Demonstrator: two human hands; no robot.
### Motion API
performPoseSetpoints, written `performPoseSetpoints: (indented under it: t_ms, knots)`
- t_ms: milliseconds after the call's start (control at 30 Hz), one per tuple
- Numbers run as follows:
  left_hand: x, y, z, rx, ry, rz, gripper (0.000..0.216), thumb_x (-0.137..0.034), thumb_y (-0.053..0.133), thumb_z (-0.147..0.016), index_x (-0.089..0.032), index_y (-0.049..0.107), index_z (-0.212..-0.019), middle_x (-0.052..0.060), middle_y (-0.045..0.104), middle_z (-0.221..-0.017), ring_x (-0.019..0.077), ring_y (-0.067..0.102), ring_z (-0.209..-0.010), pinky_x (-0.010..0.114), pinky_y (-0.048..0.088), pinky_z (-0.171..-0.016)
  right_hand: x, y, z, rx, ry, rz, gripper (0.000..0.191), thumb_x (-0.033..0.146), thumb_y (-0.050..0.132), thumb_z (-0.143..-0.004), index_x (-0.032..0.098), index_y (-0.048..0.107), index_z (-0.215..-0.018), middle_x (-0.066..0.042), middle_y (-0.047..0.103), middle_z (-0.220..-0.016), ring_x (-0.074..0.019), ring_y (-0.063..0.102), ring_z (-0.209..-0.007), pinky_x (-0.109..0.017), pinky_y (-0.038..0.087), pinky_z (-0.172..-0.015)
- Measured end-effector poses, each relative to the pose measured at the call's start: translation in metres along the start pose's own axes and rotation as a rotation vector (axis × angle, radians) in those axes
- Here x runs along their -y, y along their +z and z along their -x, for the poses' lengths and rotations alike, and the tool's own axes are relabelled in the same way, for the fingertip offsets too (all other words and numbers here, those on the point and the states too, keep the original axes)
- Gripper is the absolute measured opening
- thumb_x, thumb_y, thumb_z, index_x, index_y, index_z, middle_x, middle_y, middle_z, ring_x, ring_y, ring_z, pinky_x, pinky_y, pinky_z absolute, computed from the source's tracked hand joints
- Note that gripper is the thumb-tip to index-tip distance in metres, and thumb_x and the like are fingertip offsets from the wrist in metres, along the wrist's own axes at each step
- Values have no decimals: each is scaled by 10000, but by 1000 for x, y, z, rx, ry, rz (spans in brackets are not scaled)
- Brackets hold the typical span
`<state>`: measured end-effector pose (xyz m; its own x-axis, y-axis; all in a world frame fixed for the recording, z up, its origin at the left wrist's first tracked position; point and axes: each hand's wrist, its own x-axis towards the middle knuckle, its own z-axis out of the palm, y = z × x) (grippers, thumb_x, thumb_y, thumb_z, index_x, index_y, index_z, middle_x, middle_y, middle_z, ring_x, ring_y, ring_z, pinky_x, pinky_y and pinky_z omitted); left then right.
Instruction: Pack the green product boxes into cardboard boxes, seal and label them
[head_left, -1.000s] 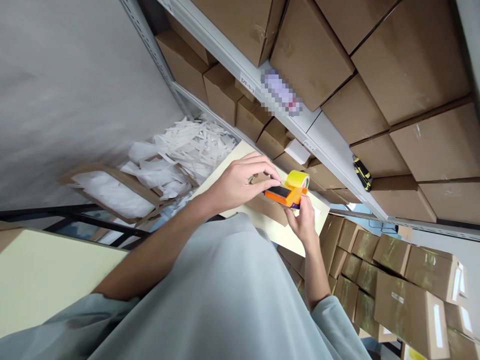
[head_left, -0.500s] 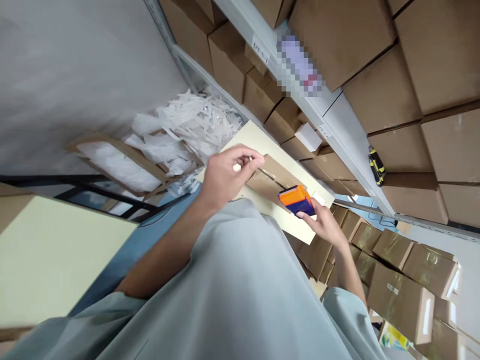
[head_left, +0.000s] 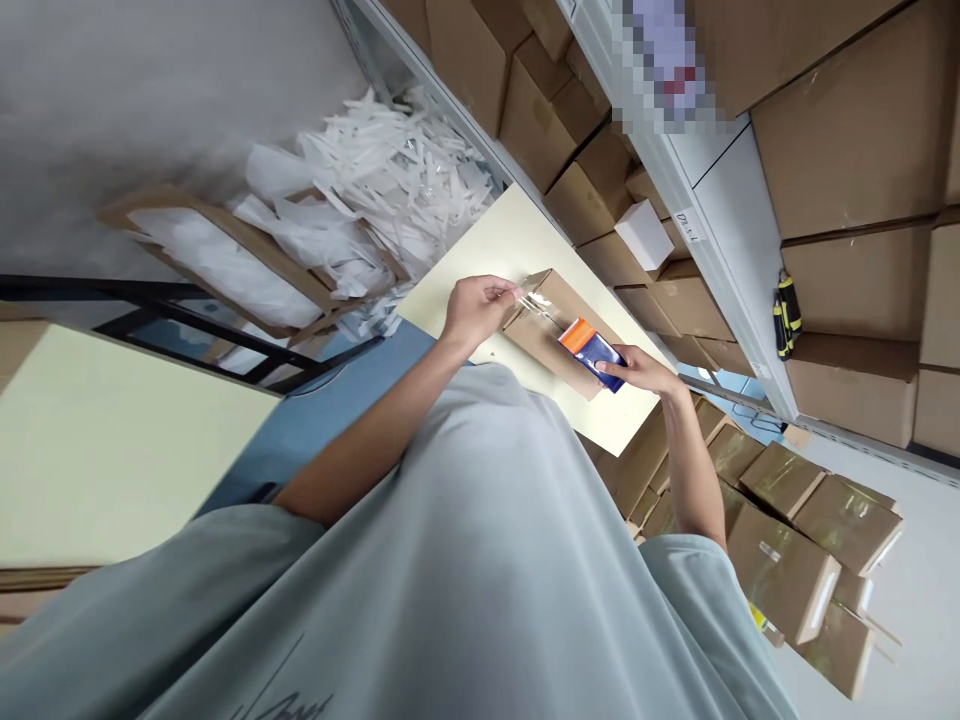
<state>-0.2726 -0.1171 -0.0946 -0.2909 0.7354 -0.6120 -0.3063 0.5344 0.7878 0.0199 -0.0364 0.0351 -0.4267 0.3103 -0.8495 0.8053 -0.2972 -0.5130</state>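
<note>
A small brown cardboard box lies on a pale yellow table. My right hand grips an orange and blue tape dispenser resting on the box's top. A strip of clear tape runs from the dispenser toward the box's far end. There my left hand pinches the tape's free end at the box's corner, fingers closed on it.
Metal shelving stacked with brown boxes fills the right and top. A white small box and a black-yellow tool sit on the shelf. White paper scraps overflow an open carton at left. Taped boxes are piled on the floor.
The dispenser was held in both hands above the table; now it sits on the box in my right hand. My left hand has drawn the tape out to the box's far corner.
</note>
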Motion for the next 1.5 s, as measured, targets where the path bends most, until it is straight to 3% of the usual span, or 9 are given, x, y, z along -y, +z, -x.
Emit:
performPoseSetpoints:
  t_ms: [200,467,567,733,867,1100,1267,1400,1500]
  knots:
    - [30,4,-27,-24,-77,31,128,-256,900,-765,-156,829,-800,112,871,-948,266,817,-979,361,647,-971,2,1,-20,7,53,25,737,916,831,-774,217,654,-923,-15,742,-785,-188,680,-711,-310,593,-665]
    - [57,19,-47,44,-274,138,319,-358,1028,-649,-157,820,-784,86,834,-831,218,731,-807,352,590,-818,2,2,-28,-18,77,68,720,925,797,-801,230,642,-910,-19,731,-799,-183,646,-705,-315,563,-646]
    - [63,20,-47,53,-199,90,290,-384,986,-724,-161,840,-837,102,860,-946,226,752,-882,346,588,-884,0,3,-28,-46,75,72,730,931,794,-792,228,635,-907,-15,722,-794,-184,643,-709,-310,554,-640]
    - [54,14,-38,-16,70,-316,242,-298,858,-869,-177,895,-1075,122,842,-1238,226,745,-914,374,557,-1020,0,5,-27,-26,29,34,710,893,808,-812,209,646,-912,-13,733,-779,-167,637,-690,-288,538,-641]
    - [38,19,-22,27,259,-485,145,-352,884,-897,-238,914,-980,108,849,-1121,311,749,-1086,410,530,-1089,-3,6,-27,-21,11,27,691,867,817,-816,202,644,-892,-14,744,-763,-153,634,-664,-271,523,-636]
    - [34,29,-19,-5,134,-496,136,-349,897,-847,-246,919,-933,74,879,-1082,275,777,-928,369,559,-889,-3,6,-31,14,-2,128,610,795,820,-889,194,716,-875,-56,822,-818,-197,732,-735,-280,578,-680]
    - [39,32,-24,-39,75,-442,186,-335,879,-778,-200,918,-899,77,876,-986,251,764,-854,339,563,-822,-27,-12,25,82,46,73,646,823,821,-885,184,733,-871,-81,836,-826,-206,760,-714,-290,596,-656]
    - [46,36,-28,-95,58,-424,184,-328,878,-753,-194,897,-877,66,865,-973,216,741,-837,308,571,-808,-71,-35,107,91,158,-37,685,844,863,-820,171,768,-910,-111,865,-881,-230,803,-762,-305,631,-691]
    - [50,38,-30,-126,63,-445,162,-311,884,-750,-185,874,-851,61,856,-967,208,738,-856,304,586,-839,-107,-49,144,118,219,-88,692,853,864,-799,170,794,-888,-112,867,-879,-237,816,-786,-319,657,-744]
